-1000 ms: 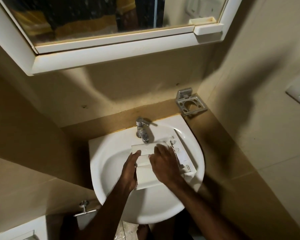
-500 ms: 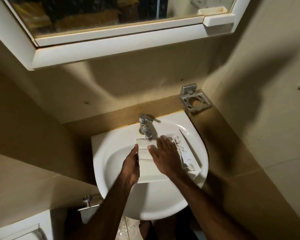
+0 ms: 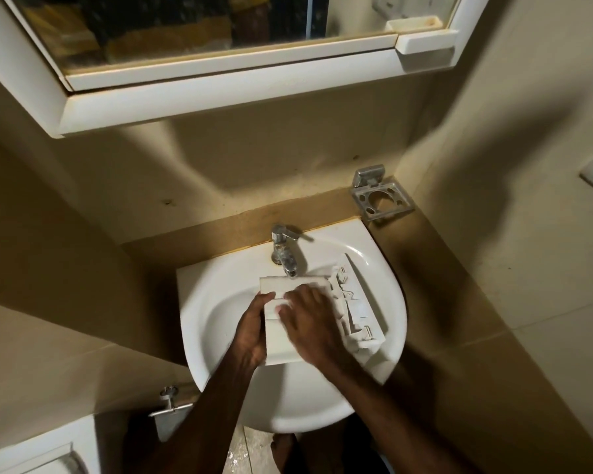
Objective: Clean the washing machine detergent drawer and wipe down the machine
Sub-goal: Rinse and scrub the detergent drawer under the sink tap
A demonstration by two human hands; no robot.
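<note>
Head view: one white detergent drawer (image 3: 281, 340) lies in one white wash basin (image 3: 220, 323), under one chrome tap (image 3: 285, 254) fixed at the basin's back rim; two hands are on it, and both forearms reach in from the lower edge of the frame. The drawer's flat, pale side faces up; its long axis runs from the tap end toward the person, tilted a little to the right, with the far short edge just beneath the spout; whether water runs from the spout cannot be told. Along the drawer's right side a ribbed white insert (image 3: 353, 309) with clips and small compartments shows, resting against the basin's right inner wall; whether it is joined to the drawer or loose cannot be told; what is inside the compartments is too small to tell. The left hand (image 3: 250, 333) grips the drawer's left long edge, thumb on top and fingers curled round the side; the right hand (image 3: 308, 326) lies flat on the drawer's upper face with fingers stretched toward the left, slightly blurred. Above the basin hangs one white-framed mirror cabinet (image 3: 220, 94); one metal tumbler holder (image 3: 380, 196) is mounted in the corner to the right of the tap, its ring holding nothing visible; one metal valve (image 3: 168, 400) sits on the wall low at the left, beside the basin.
</note>
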